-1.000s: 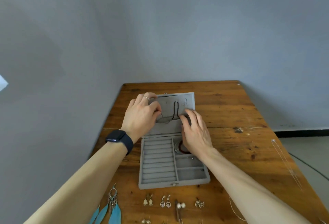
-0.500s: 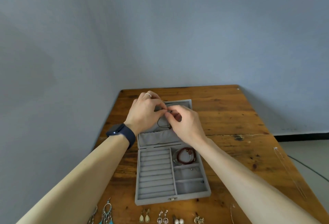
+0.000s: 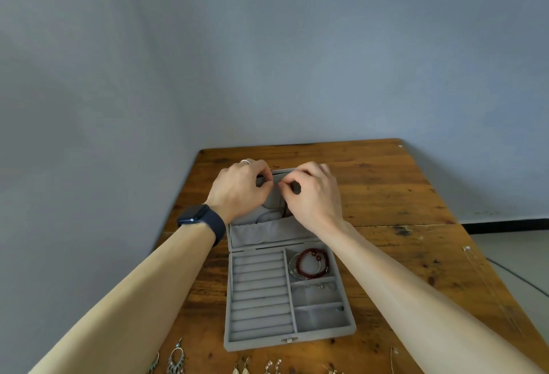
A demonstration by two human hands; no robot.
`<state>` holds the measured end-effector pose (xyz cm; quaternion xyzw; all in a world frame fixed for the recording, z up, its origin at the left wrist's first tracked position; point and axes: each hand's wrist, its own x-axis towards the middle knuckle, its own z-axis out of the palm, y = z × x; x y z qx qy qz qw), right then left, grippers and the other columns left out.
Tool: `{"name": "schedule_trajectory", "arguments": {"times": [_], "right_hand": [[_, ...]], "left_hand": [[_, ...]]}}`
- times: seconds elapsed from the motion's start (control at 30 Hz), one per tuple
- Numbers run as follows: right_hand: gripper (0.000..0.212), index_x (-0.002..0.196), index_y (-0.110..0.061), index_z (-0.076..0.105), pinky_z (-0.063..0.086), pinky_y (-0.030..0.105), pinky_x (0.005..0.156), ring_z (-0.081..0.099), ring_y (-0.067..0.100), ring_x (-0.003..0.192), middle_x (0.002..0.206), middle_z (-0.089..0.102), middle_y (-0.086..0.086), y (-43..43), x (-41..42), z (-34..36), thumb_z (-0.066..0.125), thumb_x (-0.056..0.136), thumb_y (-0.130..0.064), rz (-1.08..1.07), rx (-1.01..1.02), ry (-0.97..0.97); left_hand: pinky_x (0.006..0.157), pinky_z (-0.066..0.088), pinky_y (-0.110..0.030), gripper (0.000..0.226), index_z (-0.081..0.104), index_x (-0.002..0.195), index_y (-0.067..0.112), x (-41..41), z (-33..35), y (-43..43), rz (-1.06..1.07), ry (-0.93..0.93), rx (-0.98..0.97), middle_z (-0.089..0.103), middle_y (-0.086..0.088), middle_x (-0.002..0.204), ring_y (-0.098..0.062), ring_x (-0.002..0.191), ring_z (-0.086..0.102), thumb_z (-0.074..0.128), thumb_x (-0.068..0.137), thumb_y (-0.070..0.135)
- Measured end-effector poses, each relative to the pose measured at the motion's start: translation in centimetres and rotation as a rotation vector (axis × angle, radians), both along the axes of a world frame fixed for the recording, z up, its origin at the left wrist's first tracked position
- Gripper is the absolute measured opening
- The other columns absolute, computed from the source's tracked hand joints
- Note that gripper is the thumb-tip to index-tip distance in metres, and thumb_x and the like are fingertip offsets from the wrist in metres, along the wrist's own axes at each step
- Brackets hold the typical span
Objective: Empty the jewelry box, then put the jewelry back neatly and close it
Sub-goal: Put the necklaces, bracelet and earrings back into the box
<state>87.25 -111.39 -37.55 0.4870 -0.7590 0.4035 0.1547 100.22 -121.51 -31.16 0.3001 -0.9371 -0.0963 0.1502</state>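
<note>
At the far edge of the open lid (image 3: 300, 232), the left hand (image 3: 237, 192) is pinching a dark necklace (image 3: 284, 209) between thumb and forefinger. The right hand (image 3: 315, 195) is pinching the same cord just beside it, its other fingers curled in. Below the two pinches the cord is hanging in a loop down the lid's lining, and its low end is dipping toward the gathered pocket (image 3: 267, 229). The jewelry box (image 3: 289, 342) is lying open mid-table (image 3: 401, 195), its lid laid back away from the person, and a red bead bracelet (image 3: 300, 263) is sitting in its top right compartment. Earrings (image 3: 176, 360) are waiting along the near edge. The step appears to be fastening the necklace at the top of the lid. It probably goes best if both pinches are kept small and close, the cord is drawn lightly taut, and the loop is fed into the pocket without twisting. A second earlier the fingers were lying straighter on the lining, with the right hand lower and partly covering the bracelet. Now both hands are curling into pinches near the top edge, and the bracelet is showing whole.
</note>
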Motion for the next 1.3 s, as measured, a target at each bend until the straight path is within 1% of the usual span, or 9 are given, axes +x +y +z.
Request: {"name": "schedule_trajectory", "arguments": {"times": [0.2,0.43,0.53,0.7,0.8,0.9,1.0,1.2,1.3], "right_hand": [[0.006,0.073,-0.025,0.074,0.032,0.032,0.081,0.046,0.023,0.113,0.117,0.059,-0.005,-0.5,0.8,0.9,0.076,0.077,-0.029,-0.094,-0.024,-0.014],[0.007,0.071,-0.024,0.072,0.032,0.04,0.093,0.042,0.025,0.127,0.126,0.058,-0.002,-0.1,1.0,0.6,0.074,0.076,-0.028,-0.058,0.032,0.099],[0.007,0.073,-0.024,0.074,0.032,0.043,0.097,0.042,0.026,0.13,0.13,0.058,-0.001,0.6,0.9,-0.1,0.073,0.077,-0.029,-0.019,0.109,0.162],[0.009,0.087,-0.025,0.073,0.032,0.045,0.102,0.038,0.026,0.136,0.145,0.049,0.001,2.5,0.9,-1.2,0.07,0.083,-0.031,0.034,0.133,0.179],[0.035,0.112,-0.02,0.062,0.032,0.043,0.104,0.037,0.025,0.134,0.146,0.041,0.006,3.8,1.0,-2.0,0.072,0.081,-0.032,-0.083,0.047,-0.026],[0.064,0.138,-0.015,0.041,0.037,0.045,0.11,0.038,0.026,0.137,0.151,0.036,0.009,4.6,1.0,-2.4,0.072,0.086,-0.034,-0.173,0.054,-0.338],[0.075,0.153,-0.016,0.021,0.04,0.04,0.109,0.042,0.025,0.138,0.154,0.038,0.008,5.2,1.4,-2.9,0.062,0.095,-0.037,-0.156,0.172,-0.474],[0.058,0.153,-0.012,0.025,0.044,0.039,0.102,0.046,0.028,0.13,0.146,0.047,0.011,6.3,2.9,-3.6,0.048,0.102,-0.027,-0.189,0.348,-0.415],[0.056,0.151,-0.011,0.026,0.046,0.038,0.1,0.047,0.029,0.126,0.144,0.047,0.012,7.3,3.4,-4.7,0.048,0.1,-0.018,-0.173,0.383,-0.373]], "left_hand": [[0.079,0.052,-0.037,0.01,0.067,0.097,0.023,0.1,-0.3,0.3,0.008,0.047,-0.109,0.065,0.005,0.099,-0.019,0.09,0.062,0.065,0.092,0.031],[0.078,0.047,-0.033,0.017,0.061,0.104,0.024,0.6,-0.1,0.4,0.015,0.057,-0.123,0.064,0.004,0.102,-0.019,0.094,0.06,0.068,0.092,0.035],[0.083,0.045,-0.034,0.018,0.065,0.1,0.027,0.8,-0.3,0.4,-0.02,0.013,-0.15,0.062,0.006,0.116,-0.02,0.104,0.058,0.07,0.09,0.041],[0.094,0.043,-0.035,0.024,0.069,0.104,0.031,1.5,-0.3,0.9,-0.046,-0.036,-0.141,0.053,0.007,0.136,-0.02,0.117,0.053,0.065,0.09,0.05],[0.099,0.045,-0.041,0.02,0.069,0.109,0.028,2.6,-1.0,1.1,-0.05,0.046,-0.207,0.052,0.0,0.14,-0.025,0.123,0.052,0.065,0.091,0.034],[0.089,0.047,-0.042,0.019,0.066,0.105,0.02,3.8,-2.9,2.5,-0.004,0.202,-0.348,0.057,-0.006,0.127,-0.026,0.113,0.052,0.068,0.086,0.021],[0.073,0.046,-0.036,0.018,0.067,0.103,0.019,4.4,-4.8,5.0,0.03,0.246,-0.401,0.06,-0.004,0.11,-0.024,0.093,0.054,0.068,0.085,0.02],[0.078,0.047,-0.04,0.027,0.071,0.098,0.015,3.0,-7.2,7.2,0.288,-0.037,-0.286,0.072,-0.004,0.091,-0.027,0.093,0.063,0.069,0.082,0.036],[0.085,0.042,-0.041,0.027,0.072,0.095,0.016,2.2,-7.1,7.6,0.315,-0.111,-0.268,0.073,-0.004,0.09,-0.028,0.096,0.062,0.059,0.089,0.04]]}}
